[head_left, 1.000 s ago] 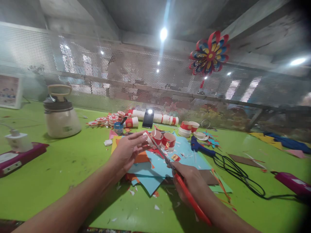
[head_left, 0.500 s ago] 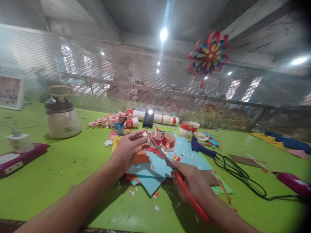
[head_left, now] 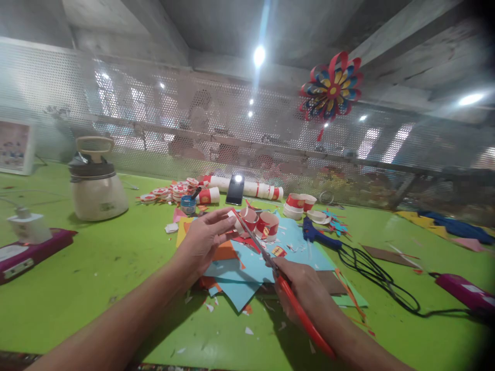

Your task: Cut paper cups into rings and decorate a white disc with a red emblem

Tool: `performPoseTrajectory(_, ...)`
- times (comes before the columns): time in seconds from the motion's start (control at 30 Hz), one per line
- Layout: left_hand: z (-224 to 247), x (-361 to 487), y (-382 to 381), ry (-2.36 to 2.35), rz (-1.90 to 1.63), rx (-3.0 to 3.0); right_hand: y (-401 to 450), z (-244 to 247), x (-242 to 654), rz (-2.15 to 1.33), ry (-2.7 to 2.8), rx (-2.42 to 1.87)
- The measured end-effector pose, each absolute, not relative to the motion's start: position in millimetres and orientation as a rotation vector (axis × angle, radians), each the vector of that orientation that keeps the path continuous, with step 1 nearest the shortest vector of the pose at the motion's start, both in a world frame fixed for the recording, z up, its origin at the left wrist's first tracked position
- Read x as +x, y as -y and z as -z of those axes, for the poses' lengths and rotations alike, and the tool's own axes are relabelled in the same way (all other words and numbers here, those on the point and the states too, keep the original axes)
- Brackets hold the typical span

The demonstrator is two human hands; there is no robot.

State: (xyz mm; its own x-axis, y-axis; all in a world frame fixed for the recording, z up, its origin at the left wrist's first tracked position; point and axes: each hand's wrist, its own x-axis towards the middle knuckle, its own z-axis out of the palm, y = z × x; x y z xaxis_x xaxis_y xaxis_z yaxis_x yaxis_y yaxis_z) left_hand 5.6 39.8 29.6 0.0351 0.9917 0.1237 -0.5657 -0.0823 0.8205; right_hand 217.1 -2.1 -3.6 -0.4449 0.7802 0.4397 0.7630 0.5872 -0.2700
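My left hand (head_left: pixel 207 234) pinches a small white and red piece of paper cup (head_left: pixel 233 216) between thumb and fingers. Wrapped round the red handles of a pair of scissors (head_left: pixel 297 309) is my right hand (head_left: pixel 299 286). The scissor blades point up and left, their tips at the piece in my left hand. Just behind the blades stand red and white paper cup rings (head_left: pixel 267 224). Beneath both hands lie light blue paper sheets (head_left: pixel 235 270), strewn with small scraps, and an orange piece of paper (head_left: pixel 225 251).
A blue glue gun (head_left: pixel 319 234) with a black cord lies at right. Behind are a phone (head_left: pixel 235 190), a blue jar (head_left: pixel 188 205) and cut cups (head_left: pixel 294 206). A large white kettle-like pot (head_left: pixel 98 193) and a purple power strip (head_left: pixel 36 252) stand at left.
The view has shifted very slightly. Both hands, the scissors and the cup piece keep nearly the same positions.
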Motion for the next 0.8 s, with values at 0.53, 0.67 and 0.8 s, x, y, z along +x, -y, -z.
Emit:
performPoseTrajectory(0.53, -33.8, 2.3, -41.9, -0.694, -1.441, 0.787, 0.3, 0.5, 219.4, -0.16, 2.307, -1.31)
performPoseTrajectory(0.67, -33.8, 4.1, -40.9, -0.684, -1.448, 0.813, 1.9, -0.3, 218.9, -0.183, 2.298, -1.361)
performPoseTrajectory(0.8, -32.2, 4.0, -42.0, -0.679, -1.464, 0.821, 3.0, -0.8, 219.3, -0.163, 2.306, -1.355)
